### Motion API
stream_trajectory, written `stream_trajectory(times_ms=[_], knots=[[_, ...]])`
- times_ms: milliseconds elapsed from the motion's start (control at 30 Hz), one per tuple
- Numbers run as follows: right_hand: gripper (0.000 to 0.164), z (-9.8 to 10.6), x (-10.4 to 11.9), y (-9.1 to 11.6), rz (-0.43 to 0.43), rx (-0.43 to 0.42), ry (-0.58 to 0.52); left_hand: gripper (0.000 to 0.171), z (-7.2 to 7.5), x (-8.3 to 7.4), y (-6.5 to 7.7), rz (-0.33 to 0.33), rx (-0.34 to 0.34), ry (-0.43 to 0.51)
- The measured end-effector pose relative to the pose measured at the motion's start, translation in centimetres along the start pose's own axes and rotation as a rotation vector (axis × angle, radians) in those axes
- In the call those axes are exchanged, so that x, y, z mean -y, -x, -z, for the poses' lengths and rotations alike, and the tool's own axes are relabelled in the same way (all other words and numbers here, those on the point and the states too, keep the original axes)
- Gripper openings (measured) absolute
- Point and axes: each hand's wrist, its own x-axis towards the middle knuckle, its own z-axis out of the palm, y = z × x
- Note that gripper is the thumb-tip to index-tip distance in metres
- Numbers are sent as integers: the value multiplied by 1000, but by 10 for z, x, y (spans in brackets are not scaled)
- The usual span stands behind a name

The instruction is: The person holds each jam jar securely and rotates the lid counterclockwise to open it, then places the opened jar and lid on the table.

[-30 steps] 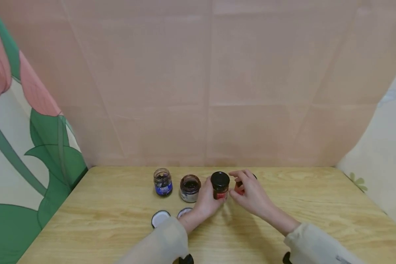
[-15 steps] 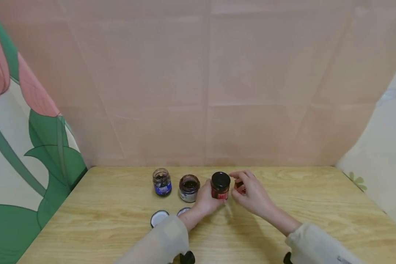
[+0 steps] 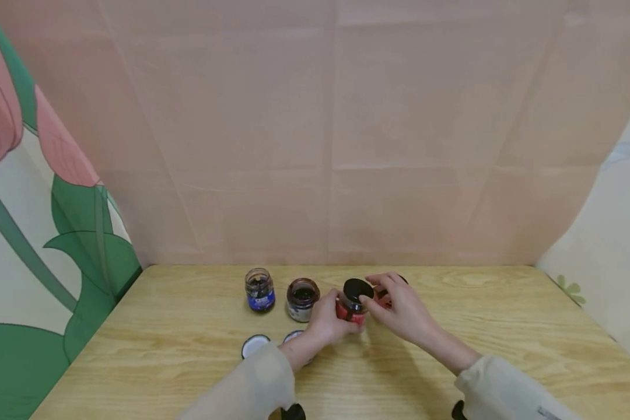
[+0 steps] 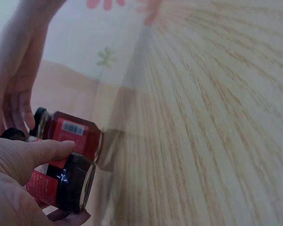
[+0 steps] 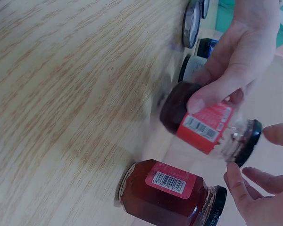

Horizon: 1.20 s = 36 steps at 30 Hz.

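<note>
Over the worktop (image 3: 467,315), the left hand (image 3: 326,321) now tilts its gripped jar (image 3: 352,314) so the right hand (image 3: 402,306) pinches its lid (image 3: 356,289).

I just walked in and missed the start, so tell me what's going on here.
A person's left hand holds a red-labelled jar at a tilt, while the right hand pinches its black lid, which is on the jar. A second red-labelled jar, also lidded, stands by the right hand. To the left in the head view are a blue-labelled jar and a pale-labelled jar, both open, with two loose lids lying in front of them.
</note>
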Motion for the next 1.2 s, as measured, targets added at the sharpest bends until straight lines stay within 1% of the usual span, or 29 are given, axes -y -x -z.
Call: stream_trajectory(times_ms=[67, 167, 267, 367, 533, 633, 700, 800, 933, 1033, 1100, 1200], knots=[[38, 0, 0, 0, 3, -3, 1, 53, 2, -1, 2, -7, 0, 10], [38, 0, 0, -1, -1, -7, -11, 51, 5, -1, 4, -44, -14, 19], [39, 0, 0, -2, -17, 1, -16, 49, 9, -1, 7, -89, -29, 4], [40, 3, 0, -2, -45, 28, -26, 50, 12, 0, 10, -122, -29, -23], [41, 9, 1, -4, -118, 80, -82, 55, 18, 1, 13, -145, -1, -33], [43, 12, 1, -6, -167, 108, -101, 53, 23, 0, 15, -149, 32, -1], [44, 13, 2, -7, -194, 119, -98, 51, 26, -1, 16, -150, 54, 11], [47, 13, 4, -8, -226, 121, -61, 50, 30, -2, 16, -161, 79, 12], [49, 13, 6, -8, -253, 122, 3, 51, 36, -3, 18, -188, 86, -38], [49, 14, 9, -8, -264, 131, 27, 51, 38, -3, 21, -217, 70, -92], [48, 15, 11, -8, -263, 139, 27, 50, 39, -2, 24, -239, 55, -119], [46, 17, 13, -8, -290, 178, -32, 49, 41, -1, 26, -260, 42, -126]])
